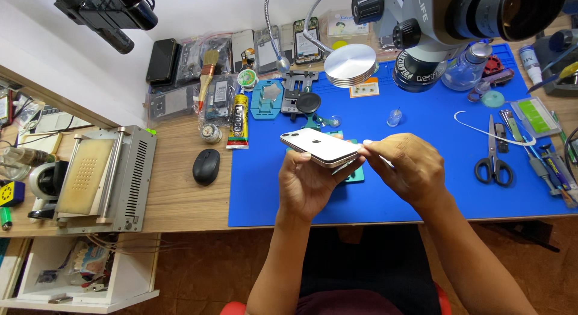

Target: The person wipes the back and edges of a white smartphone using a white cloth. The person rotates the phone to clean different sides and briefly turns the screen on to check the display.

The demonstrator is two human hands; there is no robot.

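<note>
Held above the blue work mat [421, 194], back side up and tilted: a white smartphone [319, 146], well off the mat's surface near its front middle. Cradled from below by the left hand [310, 182], fingers closed around the phone's near edge. Pinched at the phone's right end by the right hand [406, 167], fingertips pressed together on that corner. Just beneath the phone, flat on the mat: a small teal pad [355, 175]. Right of the hands on the mat: black-handled scissors [494, 161]. Left of the mat, on bare wood: a black mouse [206, 166]. At the mat's far edge: a round metal disc [350, 65] and a microscope head [445, 20].
</note>
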